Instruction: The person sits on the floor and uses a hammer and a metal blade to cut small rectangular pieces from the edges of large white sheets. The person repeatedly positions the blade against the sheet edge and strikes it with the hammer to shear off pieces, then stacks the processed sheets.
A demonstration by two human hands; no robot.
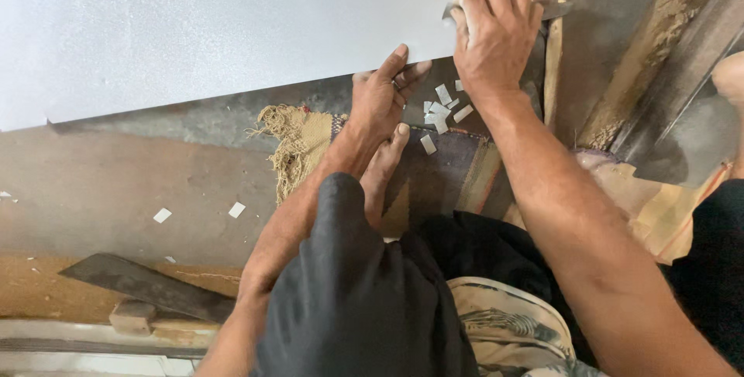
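Left hand (381,98) pins stiff, light white sheet (225,28) at lower edge; right hand (496,32) clamped on cutter (554,10) at sheet's corner; offcuts (440,113) below

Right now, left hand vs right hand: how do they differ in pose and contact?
The left hand lies open, fingers spread on the edge of the big grey sheet; the right hand is closed around a dark tool at the sheet's corner. The left sits lower, nearer the frayed mat; the right higher. Both work the same sheet edge, above small cut scraps.
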